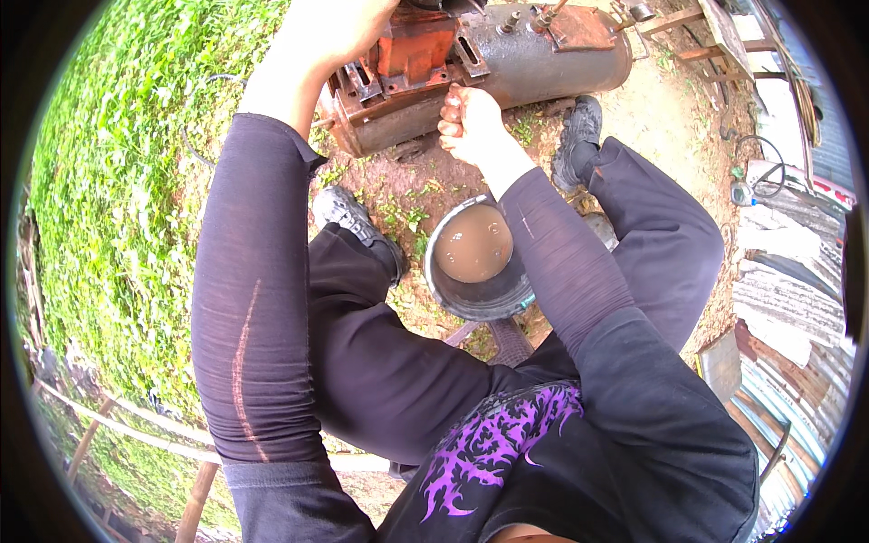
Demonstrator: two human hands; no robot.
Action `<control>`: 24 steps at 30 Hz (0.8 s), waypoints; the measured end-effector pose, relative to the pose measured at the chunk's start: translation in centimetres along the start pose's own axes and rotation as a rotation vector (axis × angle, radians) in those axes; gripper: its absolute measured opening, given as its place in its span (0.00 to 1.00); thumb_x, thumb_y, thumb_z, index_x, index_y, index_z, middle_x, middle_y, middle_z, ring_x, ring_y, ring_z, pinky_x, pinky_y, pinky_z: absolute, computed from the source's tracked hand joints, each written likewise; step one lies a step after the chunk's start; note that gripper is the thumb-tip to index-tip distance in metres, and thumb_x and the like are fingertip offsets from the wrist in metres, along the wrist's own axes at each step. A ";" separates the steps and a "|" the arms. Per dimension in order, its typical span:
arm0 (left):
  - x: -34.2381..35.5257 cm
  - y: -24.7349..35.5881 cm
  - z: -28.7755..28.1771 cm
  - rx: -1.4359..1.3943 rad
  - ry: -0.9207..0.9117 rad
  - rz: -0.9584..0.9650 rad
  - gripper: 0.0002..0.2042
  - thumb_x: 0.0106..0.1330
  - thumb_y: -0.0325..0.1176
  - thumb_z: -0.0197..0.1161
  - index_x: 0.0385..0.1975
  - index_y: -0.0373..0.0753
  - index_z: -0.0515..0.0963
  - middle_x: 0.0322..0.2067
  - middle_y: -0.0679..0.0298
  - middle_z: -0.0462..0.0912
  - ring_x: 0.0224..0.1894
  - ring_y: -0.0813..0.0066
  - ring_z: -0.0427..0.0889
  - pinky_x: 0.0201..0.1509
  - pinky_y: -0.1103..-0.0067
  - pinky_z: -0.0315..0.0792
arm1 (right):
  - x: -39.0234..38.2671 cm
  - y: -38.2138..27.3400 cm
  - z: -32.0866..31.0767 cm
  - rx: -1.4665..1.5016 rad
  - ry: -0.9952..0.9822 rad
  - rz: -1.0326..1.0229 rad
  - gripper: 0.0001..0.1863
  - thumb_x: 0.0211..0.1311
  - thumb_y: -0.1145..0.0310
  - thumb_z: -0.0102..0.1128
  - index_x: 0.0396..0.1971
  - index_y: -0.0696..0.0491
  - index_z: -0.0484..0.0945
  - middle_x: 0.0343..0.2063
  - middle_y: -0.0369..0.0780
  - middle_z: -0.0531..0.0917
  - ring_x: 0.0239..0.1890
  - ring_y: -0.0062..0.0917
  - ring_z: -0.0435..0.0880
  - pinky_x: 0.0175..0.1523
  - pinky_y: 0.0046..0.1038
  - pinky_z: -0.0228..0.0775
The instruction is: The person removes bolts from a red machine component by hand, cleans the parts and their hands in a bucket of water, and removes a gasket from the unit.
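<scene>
In front of me lies an old air compressor, its grey, rust-stained tank [534, 59] carrying an orange-red pump body [415, 50] on a slotted mount. My left hand [355, 23] reaches over the pump at the top edge, where its fingers are out of sight. My right hand [471, 122] is closed in a curled grip just in front of the tank below the mount; whatever it may hold is hidden. Between my legs stands a dark bucket [475, 296] of muddy brown water [473, 242], below my right forearm.
Bare soil and grass patches surround the tank and my shoes [348, 215]. Green plants [127, 181] cover the left side. To the right are corrugated metal sheets [778, 299], a coiled cable [769, 172] and a wooden frame [715, 50]. A pole fence [136, 421] crosses the lower left.
</scene>
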State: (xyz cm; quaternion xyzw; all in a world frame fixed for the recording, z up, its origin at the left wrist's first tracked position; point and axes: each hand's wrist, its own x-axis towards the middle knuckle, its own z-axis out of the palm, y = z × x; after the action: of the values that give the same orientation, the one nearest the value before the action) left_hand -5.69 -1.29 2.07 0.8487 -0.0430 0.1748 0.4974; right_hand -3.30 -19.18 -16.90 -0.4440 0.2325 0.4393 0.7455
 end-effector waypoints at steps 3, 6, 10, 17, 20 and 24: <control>-0.4 -4.0 -1.0 0.286 0.049 -0.105 0.23 0.72 0.52 0.56 0.33 0.32 0.77 0.21 0.64 0.77 0.31 0.76 0.82 0.36 0.78 0.74 | -0.6 0.0 0.0 -0.024 -0.012 -0.029 0.15 0.73 0.61 0.43 0.22 0.41 0.62 0.13 0.27 0.58 0.11 0.18 0.54 0.17 0.25 0.41; 0.2 -5.0 -1.1 0.281 0.009 -0.152 0.18 0.73 0.45 0.59 0.40 0.32 0.79 0.31 0.62 0.79 0.38 0.74 0.81 0.43 0.76 0.73 | -0.4 -0.1 0.0 -0.056 -0.030 -0.051 0.15 0.72 0.61 0.45 0.21 0.41 0.62 0.12 0.27 0.58 0.11 0.18 0.54 0.17 0.26 0.41; 0.4 -0.9 0.1 0.020 0.010 -0.014 0.21 0.75 0.39 0.58 0.62 0.33 0.76 0.67 0.53 0.70 0.68 0.64 0.70 0.72 0.73 0.63 | -0.5 -0.4 1.7 -0.084 0.045 -0.060 0.18 0.74 0.57 0.45 0.20 0.40 0.61 0.13 0.27 0.56 0.12 0.18 0.52 0.19 0.27 0.41; 0.2 -0.9 -0.2 0.056 0.028 -0.016 0.22 0.74 0.41 0.60 0.62 0.36 0.77 0.67 0.53 0.71 0.69 0.63 0.70 0.71 0.73 0.64 | -2.1 -1.9 -0.6 -0.283 -0.072 -0.147 0.18 0.74 0.57 0.49 0.21 0.42 0.65 0.14 0.27 0.59 0.13 0.15 0.53 0.19 0.26 0.46; 0.0 -1.0 -0.4 0.059 0.029 -0.014 0.22 0.74 0.41 0.60 0.62 0.36 0.77 0.67 0.53 0.71 0.69 0.63 0.70 0.71 0.73 0.64 | -4.8 -1.8 -2.1 -0.627 -0.123 -0.347 0.16 0.75 0.57 0.51 0.37 0.51 0.83 0.21 0.26 0.71 0.17 0.11 0.58 0.23 0.19 0.50; -0.2 0.7 -0.3 0.073 0.013 -0.021 0.22 0.73 0.41 0.60 0.62 0.35 0.77 0.67 0.53 0.71 0.70 0.62 0.69 0.72 0.73 0.63 | -6.9 -1.8 -3.2 -0.839 -0.064 -0.575 0.16 0.73 0.61 0.56 0.50 0.53 0.86 0.29 0.28 0.79 0.23 0.10 0.68 0.27 0.15 0.58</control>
State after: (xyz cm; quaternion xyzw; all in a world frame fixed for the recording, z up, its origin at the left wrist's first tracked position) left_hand -6.09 -1.41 2.71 0.8654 -0.0245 0.1768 0.4682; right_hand -5.09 -25.42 -12.57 -0.7375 -0.1182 0.2854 0.6005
